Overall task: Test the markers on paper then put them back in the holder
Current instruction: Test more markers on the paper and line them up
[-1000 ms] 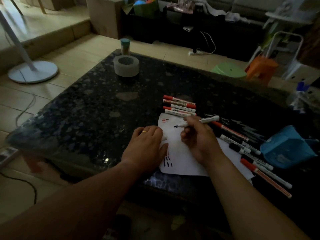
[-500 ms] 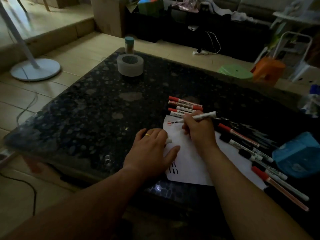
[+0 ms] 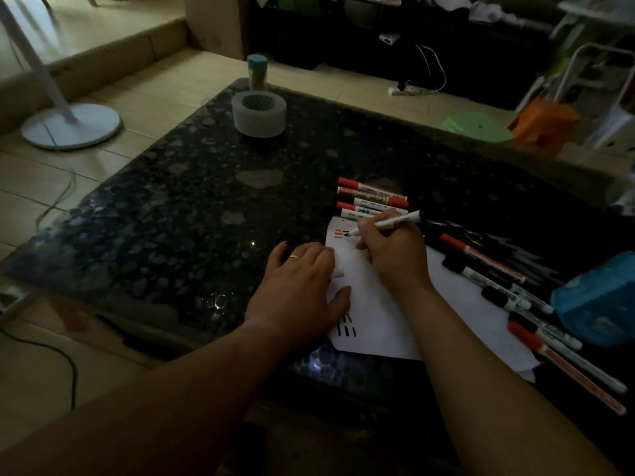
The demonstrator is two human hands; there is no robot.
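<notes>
right hand (image 3: 395, 259) presses marker (image 3: 395, 224) tip to paper (image 3: 371, 300); left hand (image 3: 299, 286) holds cap (image 3: 338, 272)

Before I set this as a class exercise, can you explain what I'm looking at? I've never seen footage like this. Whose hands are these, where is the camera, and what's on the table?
There is no machine here. A person wears one camera on the head, and it looks down at their own two hands. The right hand grips a white marker with its tip on the paper, beside short red strokes. The left hand rests on the paper's edge. A small white piece, perhaps the cap, pokes out from its curled fingers. On the dark table lie red-capped markers, more markers at right, a blue container that is likely the holder, and a tape roll.
</notes>
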